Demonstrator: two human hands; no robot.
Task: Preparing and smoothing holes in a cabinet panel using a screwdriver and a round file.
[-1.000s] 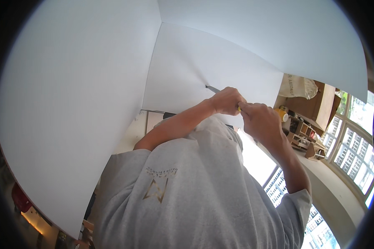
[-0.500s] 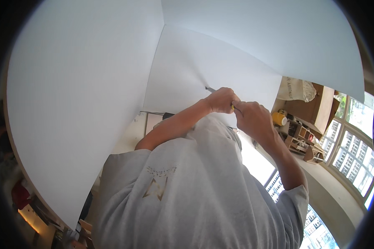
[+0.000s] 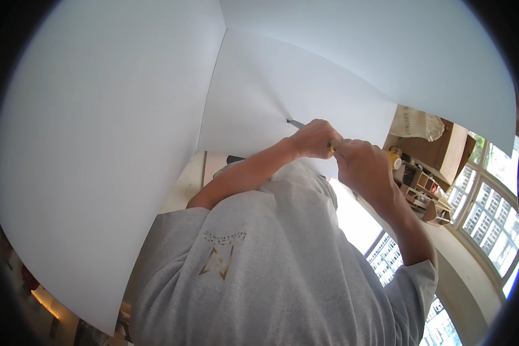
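Observation:
A narrow grey metal blade sticks out ahead of my left hand, which is wrapped round the tool close behind it. My right hand grips the same tool at its rear, and a bit of yellow handle shows between the two hands. The rest of the tool is covered by my fingers, so I cannot tell its exact kind. Its tip meets a small dark hole or notch in the white back panel. A faint shadow stretches from that spot up the panel.
A large white panel stands at the left, and another white panel spans the top. On the right are a pale sack, a yellow container, wooden boxes and large windows.
The view has shifted slightly, so the panels sit a little differently. Both hands keep their grip and appear slightly farther right; the blade tip stays at the dark spot.

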